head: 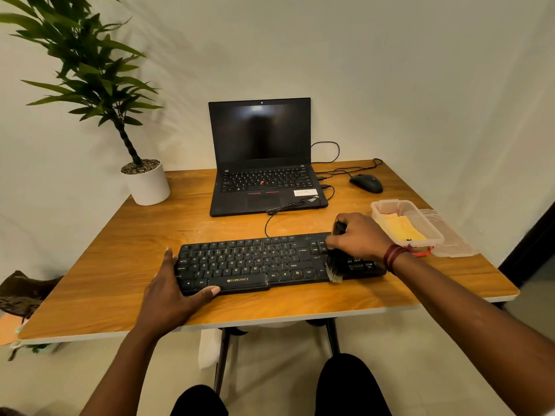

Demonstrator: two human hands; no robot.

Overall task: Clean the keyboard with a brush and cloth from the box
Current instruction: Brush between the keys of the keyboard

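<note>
The keyboard, near the bench's front edge, is braced by the flat left hand; the brush is gripped over its right end by the right hand. A yellow cloth is seen in the box.

The keyboard lies on the table before the laptop, with the box at its right.
</note>
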